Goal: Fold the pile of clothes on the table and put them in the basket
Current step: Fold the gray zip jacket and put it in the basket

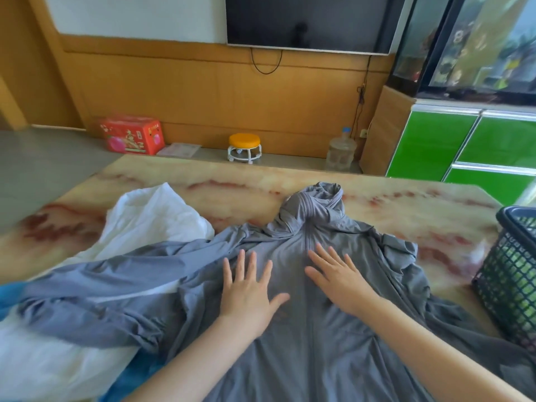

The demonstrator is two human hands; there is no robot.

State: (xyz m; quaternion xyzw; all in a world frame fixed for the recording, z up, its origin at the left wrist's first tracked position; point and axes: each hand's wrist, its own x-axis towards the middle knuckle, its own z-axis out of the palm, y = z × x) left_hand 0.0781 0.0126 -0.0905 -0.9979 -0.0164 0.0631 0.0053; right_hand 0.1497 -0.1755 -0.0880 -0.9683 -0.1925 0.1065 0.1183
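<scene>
Wood panels cover the far wall, and a dark television (pixel 310 21) hangs on it with a cable under it. On the floor by the wall stand a red box (pixel 132 136), a small stool (pixel 244 147) with an orange seat and a clear water bottle (pixel 341 150). At the right there is a green cabinet (pixel 470 146) with a glass tank (pixel 475 42) on top.

Nearer, the counter (pixel 362 195) has a cream surface with red veins. A grey hooded jacket (pixel 313 329) lies spread on it, front side up, with the zipper line in the middle and the hood (pixel 313 210) bunched at the far end. One sleeve goes out to the left over a white garment (pixel 153 216), which lies crumpled beside the jacket and under it. A bit of blue cloth (pixel 11 294) shows at the left edge.

Both hands are open and flat, with the fingers spread, and hold nothing. The left hand (pixel 249 288) presses on the jacket just left of the zipper line, and the right hand (pixel 339 277) presses just right of it. The two hands are near each other but apart.

A dark mesh basket (pixel 510 274) stands at the right edge of the counter, just beside the jacket's right side. Something green shows through its mesh, but I cannot tell what it is
</scene>
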